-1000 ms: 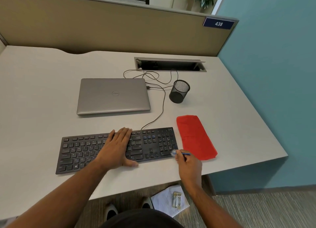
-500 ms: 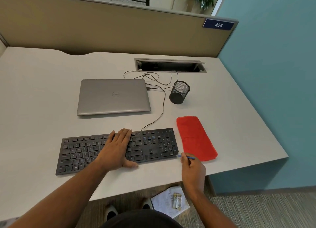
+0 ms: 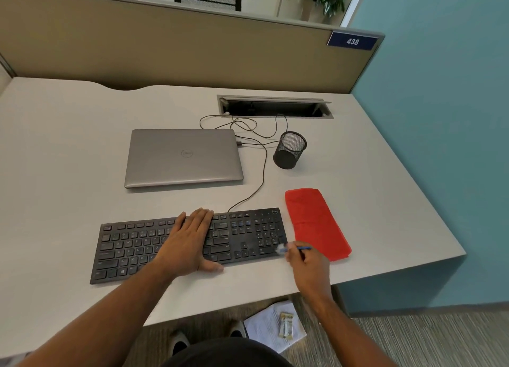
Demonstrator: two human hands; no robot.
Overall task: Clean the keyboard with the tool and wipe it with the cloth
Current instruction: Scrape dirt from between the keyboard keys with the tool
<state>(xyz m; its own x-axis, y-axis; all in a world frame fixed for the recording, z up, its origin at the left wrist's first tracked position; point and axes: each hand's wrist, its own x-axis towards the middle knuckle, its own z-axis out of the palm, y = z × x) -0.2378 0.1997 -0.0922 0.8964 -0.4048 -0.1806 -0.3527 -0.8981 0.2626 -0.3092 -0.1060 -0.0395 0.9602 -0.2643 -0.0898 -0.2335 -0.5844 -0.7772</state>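
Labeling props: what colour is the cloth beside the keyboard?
Plain red cloth, no pattern; only the head view shows it.

Light grey surface (image 3: 68, 179), cubicle corner. Directly on it: black keyboard (image 3: 132, 245) near the front edge; folded red cloth (image 3: 314, 223) just beside the keyboard's right end; closed grey laptop (image 3: 183, 157) behind the keyboard; black mesh pen cup (image 3: 289, 150) right of the laptop; thin black cables (image 3: 259, 173) trailing from a recessed cable slot (image 3: 275, 107) at the back. On the floor (image 3: 413, 339) below: papers (image 3: 272, 331).
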